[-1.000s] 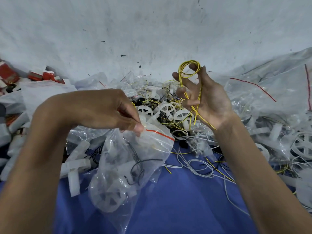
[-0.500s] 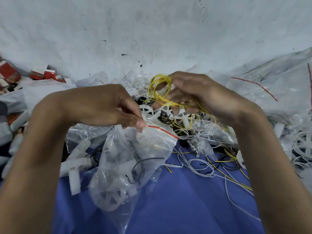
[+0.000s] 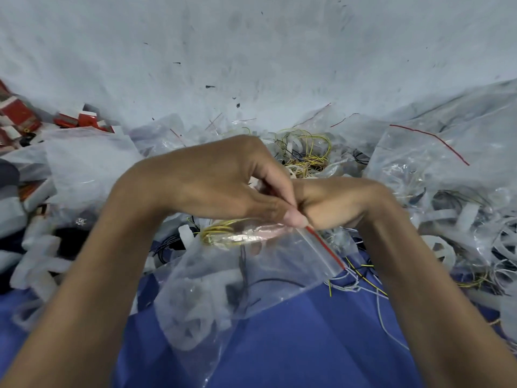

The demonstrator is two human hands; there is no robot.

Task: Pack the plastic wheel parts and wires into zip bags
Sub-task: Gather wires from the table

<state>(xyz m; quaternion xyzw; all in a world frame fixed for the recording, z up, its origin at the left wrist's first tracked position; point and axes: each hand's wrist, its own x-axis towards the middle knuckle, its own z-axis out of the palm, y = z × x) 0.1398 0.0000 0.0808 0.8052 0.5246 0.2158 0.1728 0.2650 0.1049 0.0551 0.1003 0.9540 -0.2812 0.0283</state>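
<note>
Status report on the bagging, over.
Left hand, right hand pinch bag at its zip. Yellow wire, wheel inside. Loose wires beside, none across zip.

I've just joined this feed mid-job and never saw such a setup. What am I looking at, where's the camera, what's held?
No machine here: a person's two bare hands, seen from one head-worn camera looking down. The left hand and right hand pinch the red-striped top edge of a clear zip bag holding yellow wire and a white wheel part. Loose wheel parts and wires lie around on blue cloth.
</note>
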